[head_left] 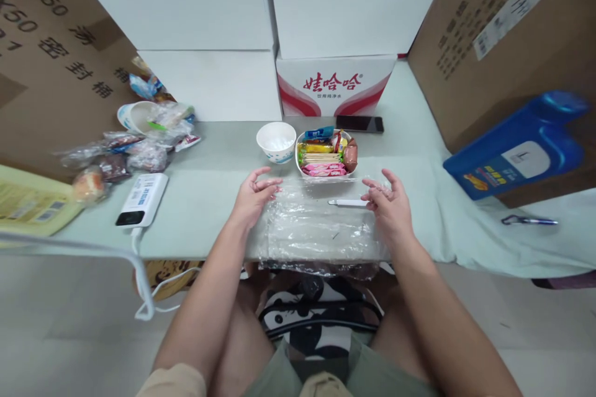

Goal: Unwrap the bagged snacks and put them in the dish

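Observation:
A sheet of clear plastic wrap [316, 229] lies on the table in front of me and hangs over its near edge. My left hand [254, 198] pinches the sheet's far left corner with curled fingers. My right hand [390, 208] grips the far right corner between thumb and fingertips, its other fingers raised. A small white utility knife [347, 203] rests on the wrap just left of my right hand. Just past the wrap stands a white bowl full of packaged snacks [326, 158], and an empty white bowl [276, 141] stands to its left.
A black phone [359, 124] lies behind the snack bowl, by a red-and-white carton [335, 84]. A white power bank [142, 198] and a heap of wrapped snacks [135, 149] are at the left. A blue bottle [516, 146] and a pen [528, 220] are at the right. Cardboard boxes stand around the table.

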Tool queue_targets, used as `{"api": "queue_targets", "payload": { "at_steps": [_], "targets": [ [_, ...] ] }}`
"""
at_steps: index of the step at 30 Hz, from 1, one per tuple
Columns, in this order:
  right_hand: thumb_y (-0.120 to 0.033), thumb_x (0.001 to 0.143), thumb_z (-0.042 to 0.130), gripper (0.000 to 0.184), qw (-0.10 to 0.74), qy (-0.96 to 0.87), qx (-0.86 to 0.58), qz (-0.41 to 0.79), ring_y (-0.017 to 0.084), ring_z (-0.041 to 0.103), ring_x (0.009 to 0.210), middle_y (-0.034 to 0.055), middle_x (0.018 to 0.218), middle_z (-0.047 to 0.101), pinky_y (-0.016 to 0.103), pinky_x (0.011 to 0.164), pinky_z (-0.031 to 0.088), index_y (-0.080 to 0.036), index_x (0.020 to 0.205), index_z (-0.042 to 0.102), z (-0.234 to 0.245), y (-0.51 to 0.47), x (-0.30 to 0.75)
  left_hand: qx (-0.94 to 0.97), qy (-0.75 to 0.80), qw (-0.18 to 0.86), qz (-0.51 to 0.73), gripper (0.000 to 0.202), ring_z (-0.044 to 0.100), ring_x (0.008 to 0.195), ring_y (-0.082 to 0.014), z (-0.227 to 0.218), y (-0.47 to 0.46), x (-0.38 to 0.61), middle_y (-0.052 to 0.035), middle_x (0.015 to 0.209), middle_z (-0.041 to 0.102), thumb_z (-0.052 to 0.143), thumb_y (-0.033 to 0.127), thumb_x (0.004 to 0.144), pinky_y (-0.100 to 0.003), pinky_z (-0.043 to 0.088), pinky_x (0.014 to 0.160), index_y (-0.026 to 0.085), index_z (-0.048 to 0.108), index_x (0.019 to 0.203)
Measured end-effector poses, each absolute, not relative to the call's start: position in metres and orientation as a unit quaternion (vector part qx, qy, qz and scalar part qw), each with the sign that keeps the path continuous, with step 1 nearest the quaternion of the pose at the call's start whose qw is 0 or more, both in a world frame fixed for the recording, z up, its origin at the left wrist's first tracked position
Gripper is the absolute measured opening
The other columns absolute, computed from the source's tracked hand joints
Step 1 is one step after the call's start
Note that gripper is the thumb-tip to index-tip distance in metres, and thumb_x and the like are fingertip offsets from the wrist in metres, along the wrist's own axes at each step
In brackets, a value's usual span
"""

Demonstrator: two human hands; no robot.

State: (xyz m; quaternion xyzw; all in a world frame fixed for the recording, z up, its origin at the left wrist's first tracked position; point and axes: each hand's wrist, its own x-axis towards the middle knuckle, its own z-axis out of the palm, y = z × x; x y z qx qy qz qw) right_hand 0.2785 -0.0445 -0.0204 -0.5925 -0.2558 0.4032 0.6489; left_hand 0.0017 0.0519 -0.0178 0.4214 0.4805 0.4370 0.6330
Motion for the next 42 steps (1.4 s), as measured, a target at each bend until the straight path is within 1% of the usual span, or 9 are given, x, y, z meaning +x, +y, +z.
{"api": "queue_targets", "payload": {
  "at_steps": [4,10,15,20,25,29,33,37,42],
  "targets": [
    [-0.038,0.067,0.080,0.080,0.662,-0.312,-0.576,0.364,0.016,0.070,0.080,0.0002,0.094,0.077,0.028,0.069,0.051,-0.029,0.137,0.042,-0.022,-0.051,0.281,0.447,0.420,0.617,0.494,0.081,0.071,0.072,-0.0130,-0.017,0.055,0.000,-0.0067,0.112,0.076,0.088,0.024,0.057,-0.020,0.042,0.053,0.027,0.049,0.127],
    [-0.048,0.074,0.078,0.084,0.642,-0.437,-0.552,0.304,0.026,0.067,0.111,-0.0026,0.075,0.073,0.046,0.096,0.051,-0.033,0.145,0.037,-0.021,-0.063,0.286,0.444,0.423,0.578,0.538,0.065,0.072,0.101,-0.0204,-0.021,0.056,-0.005,0.0011,0.073,0.074,0.086,0.021,0.057,-0.029,0.051,0.086,0.022,0.059,0.115],
    [-0.045,0.074,0.079,0.044,0.608,-0.441,-0.569,0.336,0.026,0.070,0.102,0.0007,0.074,0.072,0.046,0.092,0.053,-0.027,0.110,0.061,-0.026,-0.065,0.290,0.467,0.416,0.640,0.446,0.052,0.071,0.102,-0.0235,-0.025,0.046,-0.019,-0.0086,0.095,0.077,0.088,0.027,0.054,-0.031,0.053,0.082,0.018,0.069,0.102],
    [-0.039,0.074,0.077,0.024,0.609,-0.412,-0.601,0.312,0.023,0.071,0.090,0.0042,0.086,0.075,0.042,0.088,0.053,-0.022,0.071,0.061,-0.029,-0.066,0.289,0.531,0.459,0.595,0.393,0.026,0.070,0.086,-0.0187,-0.034,0.038,-0.019,-0.0067,0.085,0.076,0.085,0.030,0.062,-0.033,0.052,0.084,0.017,0.067,0.076],
    [-0.029,0.085,0.068,0.017,0.692,-0.435,-0.552,0.166,0.022,0.070,0.090,0.0015,0.085,0.072,0.044,0.090,0.053,-0.025,0.072,0.058,-0.006,-0.096,0.280,0.521,0.396,0.557,0.512,0.041,0.063,0.122,-0.0216,-0.025,0.027,-0.034,-0.0077,0.127,0.069,0.088,0.029,0.061,-0.033,0.049,0.099,0.024,0.066,0.096],
    [-0.024,0.087,0.061,0.017,0.562,-0.652,-0.495,0.112,0.026,0.072,0.097,0.0022,0.085,0.075,0.047,0.089,0.053,-0.028,0.070,0.062,0.000,-0.115,0.278,0.540,0.385,0.587,0.465,0.068,0.049,0.139,-0.0266,-0.022,0.015,-0.049,-0.0114,0.147,0.056,0.090,0.040,0.060,-0.036,0.045,0.109,0.027,0.063,0.121],
    [-0.020,0.088,0.052,0.023,0.406,-0.751,-0.512,0.088,0.027,0.070,0.112,-0.0008,0.084,0.079,0.047,0.096,0.043,-0.027,0.067,0.059,-0.018,-0.103,0.288,0.609,0.411,0.520,0.436,0.071,0.056,0.130,-0.0271,-0.028,0.017,-0.037,-0.0128,0.132,0.065,0.089,0.037,0.060,-0.043,0.038,0.115,0.025,0.061,0.124],
    [-0.013,0.086,0.047,0.023,0.303,-0.777,-0.543,0.098,0.029,0.061,0.129,-0.0011,0.094,0.080,0.050,0.102,0.034,-0.025,0.071,0.058,-0.036,-0.090,0.302,0.676,0.432,0.401,0.442,0.039,0.064,0.112,-0.0257,-0.026,0.023,-0.019,-0.0051,0.093,0.072,0.076,0.029,0.072,-0.047,0.038,0.113,0.023,0.068,0.109],
    [-0.019,0.082,0.053,0.013,0.190,-0.793,-0.564,0.127,0.036,0.046,0.142,0.0030,0.116,0.077,0.056,0.106,0.028,-0.025,0.082,0.064,-0.039,-0.092,0.315,0.764,0.416,0.330,0.366,0.004,0.063,0.108,-0.0305,-0.014,0.011,-0.023,-0.0043,0.080,0.073,0.070,0.024,0.071,-0.049,0.042,0.106,0.027,0.073,0.071]
  ]
}}
